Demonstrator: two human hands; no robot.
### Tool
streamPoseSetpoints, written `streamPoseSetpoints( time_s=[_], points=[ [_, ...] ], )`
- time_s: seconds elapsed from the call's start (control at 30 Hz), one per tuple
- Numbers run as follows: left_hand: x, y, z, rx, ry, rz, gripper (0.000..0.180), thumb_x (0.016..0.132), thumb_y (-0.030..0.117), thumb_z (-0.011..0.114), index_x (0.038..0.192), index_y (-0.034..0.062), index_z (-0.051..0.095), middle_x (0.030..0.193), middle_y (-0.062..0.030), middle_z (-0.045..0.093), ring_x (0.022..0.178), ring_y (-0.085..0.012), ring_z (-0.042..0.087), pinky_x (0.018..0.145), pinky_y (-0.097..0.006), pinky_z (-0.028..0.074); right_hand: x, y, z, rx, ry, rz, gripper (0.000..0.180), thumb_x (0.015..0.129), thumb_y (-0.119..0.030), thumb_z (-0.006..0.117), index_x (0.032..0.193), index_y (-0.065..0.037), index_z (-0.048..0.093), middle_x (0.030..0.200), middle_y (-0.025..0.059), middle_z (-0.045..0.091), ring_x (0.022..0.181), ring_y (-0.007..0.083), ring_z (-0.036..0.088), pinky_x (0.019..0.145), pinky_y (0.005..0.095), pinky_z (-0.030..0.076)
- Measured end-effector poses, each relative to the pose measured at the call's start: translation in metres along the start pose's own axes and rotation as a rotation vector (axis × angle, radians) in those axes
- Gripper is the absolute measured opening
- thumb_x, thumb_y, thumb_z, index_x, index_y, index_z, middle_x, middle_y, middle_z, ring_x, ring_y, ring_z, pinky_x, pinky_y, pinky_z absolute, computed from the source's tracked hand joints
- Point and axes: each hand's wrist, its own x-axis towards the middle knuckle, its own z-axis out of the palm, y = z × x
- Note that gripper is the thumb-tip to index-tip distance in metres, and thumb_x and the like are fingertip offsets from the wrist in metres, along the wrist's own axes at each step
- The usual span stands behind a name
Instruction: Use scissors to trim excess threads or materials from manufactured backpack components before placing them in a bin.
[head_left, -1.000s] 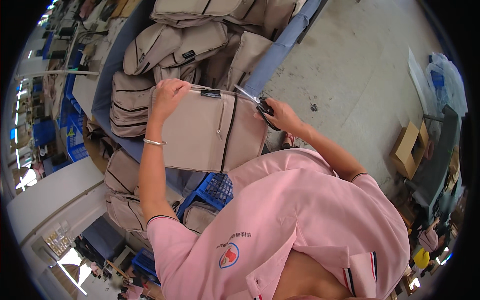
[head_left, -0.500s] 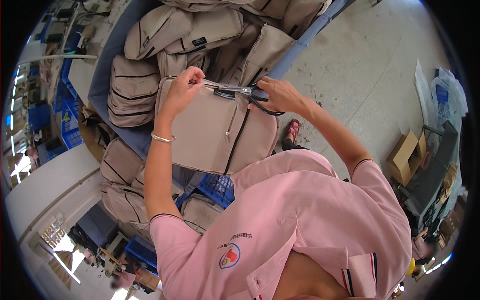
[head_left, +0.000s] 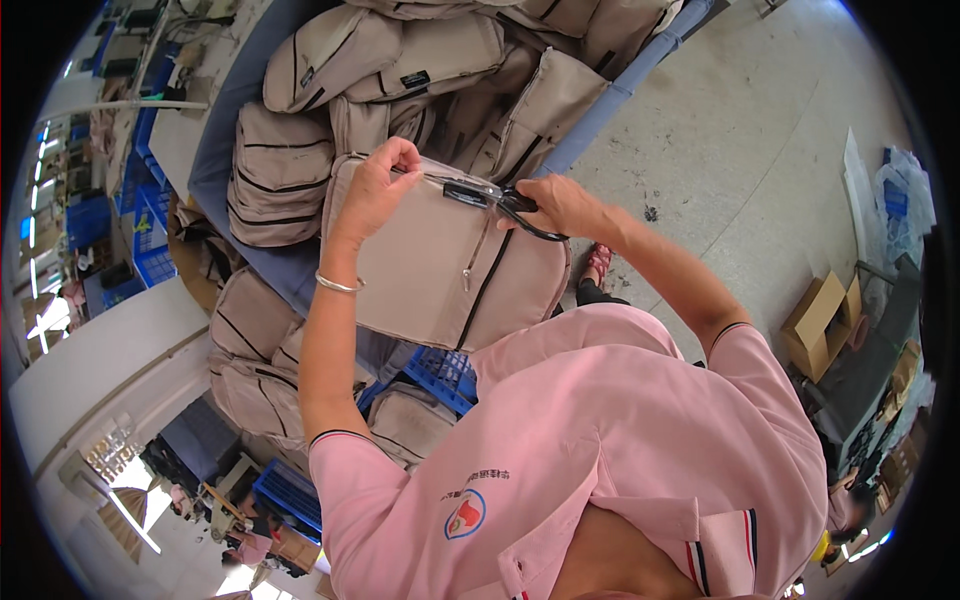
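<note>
A beige bag (head_left: 410, 265) with dark zips and a small black label lies in front of me, its top edge turned away from my body. My right hand (head_left: 562, 207) grips black-handled scissors (head_left: 513, 202) at the bag's far right. Their metal blades point left along the top edge, just above the label, and look nearly closed. Over the far left corner, my left hand (head_left: 380, 188) is closed in a pinch near the blade tips. Whatever lies between its fingertips is too small to make out. A silver bangle circles my left wrist.
Behind the bag, a blue fabric-lined bin (head_left: 590, 115) holds several similar beige bags (head_left: 280, 175). More bags (head_left: 255, 315) and a blue crate (head_left: 440, 375) are below left. A cardboard box (head_left: 815, 315) stands on the floor at right.
The whole scene has shifted slightly right in view. Both hands stay at the bag's top edge, and the scissors now angle a little more downward to the right, their blades closer together.
</note>
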Motion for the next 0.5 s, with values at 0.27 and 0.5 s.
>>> streamPoseSetpoints(
  time_s=[0.27, 0.5],
  points=[
    [0.005, -0.003, 0.006, -0.035, 0.005, 0.025, 0.018, 0.083, 0.002, 0.067, 0.097, 0.0019, 0.055, 0.085, -0.0041, 0.06, 0.082, -0.014, 0.059, 0.079, -0.028, 0.049, -0.008, 0.012, 0.015, -0.017, 0.072, 0.008, 0.061, 0.081, -0.059, 0.07, 0.076, 0.001, 0.062, 0.065, 0.0233, 0.061, 0.067, 0.0438, 0.062, 0.061, 0.0496, 0.049],
    [0.003, -0.001, 0.003, -0.061, 0.011, 0.011, 0.019, 0.083, 0.001, 0.067, 0.098, 0.0019, 0.055, 0.085, -0.0032, 0.06, 0.082, -0.0132, 0.059, 0.079, -0.027, 0.049, 0.001, 0.003, 0.009, -0.098, 0.054, -0.04, 0.059, 0.084, -0.056, 0.069, 0.075, 0.001, 0.057, 0.064, 0.0212, 0.057, 0.065, 0.0434, 0.058, 0.059, 0.0484, 0.044]
  ],
)
